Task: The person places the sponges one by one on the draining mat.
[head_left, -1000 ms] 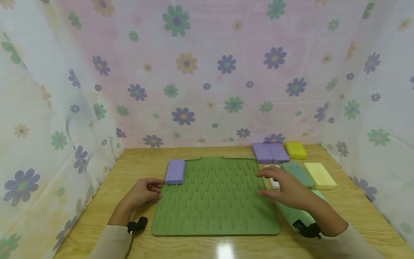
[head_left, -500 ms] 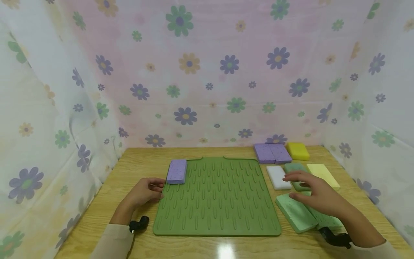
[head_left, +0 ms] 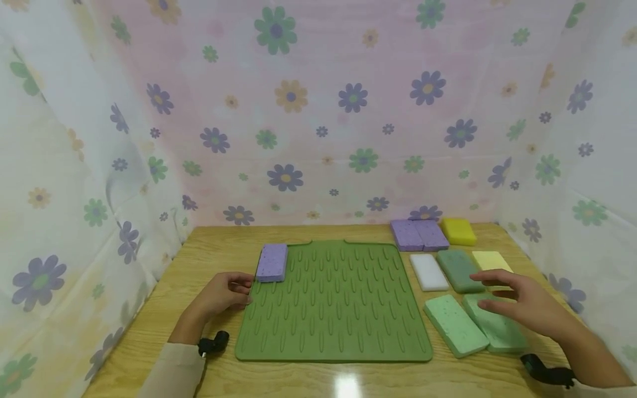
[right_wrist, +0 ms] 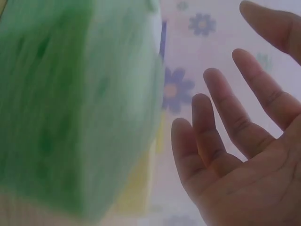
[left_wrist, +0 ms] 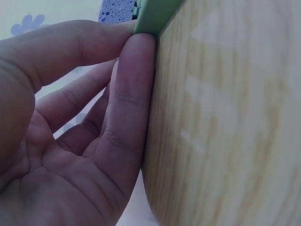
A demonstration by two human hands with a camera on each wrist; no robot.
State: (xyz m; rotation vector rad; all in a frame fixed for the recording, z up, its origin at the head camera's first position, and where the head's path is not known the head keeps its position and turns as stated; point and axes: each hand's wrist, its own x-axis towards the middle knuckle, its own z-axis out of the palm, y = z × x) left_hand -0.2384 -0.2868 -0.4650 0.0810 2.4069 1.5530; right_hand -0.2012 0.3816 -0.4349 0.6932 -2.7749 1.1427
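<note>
No text, label, brand, number or sign can be read in any of the three views.
</note>
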